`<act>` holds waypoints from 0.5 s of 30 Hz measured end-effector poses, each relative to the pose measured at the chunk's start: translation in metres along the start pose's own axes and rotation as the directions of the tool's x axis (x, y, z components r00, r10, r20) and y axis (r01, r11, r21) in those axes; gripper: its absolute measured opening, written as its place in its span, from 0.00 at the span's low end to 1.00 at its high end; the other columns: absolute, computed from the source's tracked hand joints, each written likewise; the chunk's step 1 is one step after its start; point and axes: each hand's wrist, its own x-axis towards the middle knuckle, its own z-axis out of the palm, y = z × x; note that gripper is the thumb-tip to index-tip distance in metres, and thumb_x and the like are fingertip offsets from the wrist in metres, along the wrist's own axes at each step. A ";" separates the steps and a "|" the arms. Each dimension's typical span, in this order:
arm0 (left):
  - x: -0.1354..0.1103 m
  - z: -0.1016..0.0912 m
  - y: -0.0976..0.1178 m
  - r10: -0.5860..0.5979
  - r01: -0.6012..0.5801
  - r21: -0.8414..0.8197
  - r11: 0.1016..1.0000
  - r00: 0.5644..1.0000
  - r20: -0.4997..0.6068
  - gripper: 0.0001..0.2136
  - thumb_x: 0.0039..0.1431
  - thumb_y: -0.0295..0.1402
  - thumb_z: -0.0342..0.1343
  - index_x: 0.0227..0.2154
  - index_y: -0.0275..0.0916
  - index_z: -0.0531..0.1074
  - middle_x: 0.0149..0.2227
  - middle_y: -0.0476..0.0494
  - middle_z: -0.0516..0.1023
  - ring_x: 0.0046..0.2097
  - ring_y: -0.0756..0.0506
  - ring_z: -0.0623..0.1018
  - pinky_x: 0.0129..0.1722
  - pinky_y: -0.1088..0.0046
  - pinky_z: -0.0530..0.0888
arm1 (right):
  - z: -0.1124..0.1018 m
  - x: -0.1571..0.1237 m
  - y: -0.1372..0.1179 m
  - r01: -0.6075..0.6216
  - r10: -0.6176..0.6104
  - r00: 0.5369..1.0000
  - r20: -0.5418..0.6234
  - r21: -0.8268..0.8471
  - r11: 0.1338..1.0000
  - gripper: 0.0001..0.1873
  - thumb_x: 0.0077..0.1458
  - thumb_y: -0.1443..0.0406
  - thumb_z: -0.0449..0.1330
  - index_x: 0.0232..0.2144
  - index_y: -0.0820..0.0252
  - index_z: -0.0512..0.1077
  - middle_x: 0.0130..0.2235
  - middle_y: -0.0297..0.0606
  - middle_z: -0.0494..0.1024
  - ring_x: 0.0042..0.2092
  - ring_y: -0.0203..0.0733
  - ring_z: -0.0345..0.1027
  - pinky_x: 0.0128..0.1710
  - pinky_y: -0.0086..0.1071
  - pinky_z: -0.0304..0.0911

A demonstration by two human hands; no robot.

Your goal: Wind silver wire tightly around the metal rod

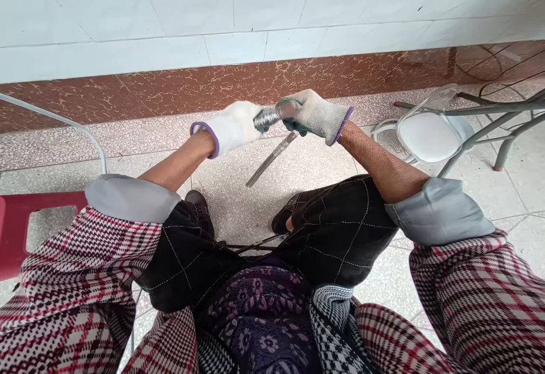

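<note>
Both hands wear white knit gloves with purple cuffs and dark green palms. My left hand is closed around one end of a wire-wound rod, whose silvery wire shows in tight turns between the hands. At the other end, my right hand is closed on a smoother, brownish part of it. Below the right hand slants a narrow metal-looking bar, also wrapped with wire near its upper end. Whether this bar joins the held rod or lies apart from it, I cannot tell.
A white tiled wall with a brown marbled base strip stands ahead. At right are a folding metal frame and a white round-seated stool. A red plastic stool stands at left, near a curved pale tube.
</note>
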 end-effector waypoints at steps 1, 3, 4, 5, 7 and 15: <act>0.000 -0.004 0.000 -0.024 0.022 -0.068 0.997 0.999 -0.036 0.10 0.68 0.30 0.60 0.48 0.35 0.83 0.36 0.44 0.79 0.34 0.47 0.74 0.37 0.70 0.70 | 0.003 0.000 0.000 -0.004 0.004 1.000 0.010 0.014 1.000 0.10 0.66 0.76 0.59 0.34 0.63 0.78 0.26 0.33 0.72 0.24 0.34 0.60 0.23 0.31 0.59; 0.001 -0.011 -0.003 -0.096 0.086 -0.140 0.986 0.993 -0.068 0.14 0.68 0.26 0.58 0.53 0.32 0.82 0.39 0.43 0.80 0.34 0.49 0.75 0.36 0.72 0.70 | 0.011 -0.001 -0.002 -0.005 0.005 0.998 0.058 -0.007 1.000 0.11 0.66 0.76 0.58 0.38 0.65 0.80 0.26 0.33 0.73 0.23 0.34 0.62 0.23 0.30 0.61; 0.003 -0.013 -0.005 -0.133 0.120 -0.142 0.983 0.988 -0.082 0.15 0.68 0.26 0.58 0.53 0.31 0.81 0.40 0.42 0.81 0.35 0.48 0.76 0.37 0.72 0.71 | 0.014 -0.002 -0.005 0.003 0.000 0.995 0.095 -0.034 0.999 0.12 0.66 0.77 0.58 0.39 0.65 0.82 0.26 0.33 0.73 0.24 0.34 0.63 0.23 0.30 0.61; 0.005 -0.013 -0.007 -0.160 0.149 -0.113 0.982 0.983 -0.090 0.15 0.68 0.26 0.58 0.53 0.31 0.82 0.41 0.42 0.81 0.37 0.47 0.78 0.38 0.71 0.71 | 0.018 -0.004 -0.008 0.017 -0.008 0.991 0.136 -0.063 0.998 0.12 0.66 0.77 0.59 0.41 0.66 0.83 0.26 0.34 0.74 0.25 0.34 0.64 0.23 0.30 0.61; 0.010 -0.009 -0.011 -0.201 0.204 0.024 0.979 0.977 -0.071 0.14 0.68 0.27 0.59 0.53 0.34 0.83 0.41 0.40 0.83 0.41 0.42 0.82 0.41 0.68 0.74 | 0.024 -0.008 -0.014 0.053 -0.033 0.979 0.203 -0.098 0.994 0.11 0.67 0.75 0.60 0.42 0.66 0.83 0.27 0.35 0.75 0.25 0.34 0.64 0.23 0.30 0.59; 0.007 0.015 -0.008 -0.105 0.036 0.298 0.954 0.970 0.219 0.10 0.69 0.30 0.60 0.48 0.40 0.84 0.35 0.41 0.80 0.45 0.38 0.81 0.49 0.63 0.74 | 0.005 -0.009 -0.017 0.067 -0.054 0.996 0.068 -0.213 0.975 0.10 0.66 0.75 0.62 0.34 0.62 0.81 0.29 0.36 0.75 0.28 0.36 0.63 0.27 0.32 0.58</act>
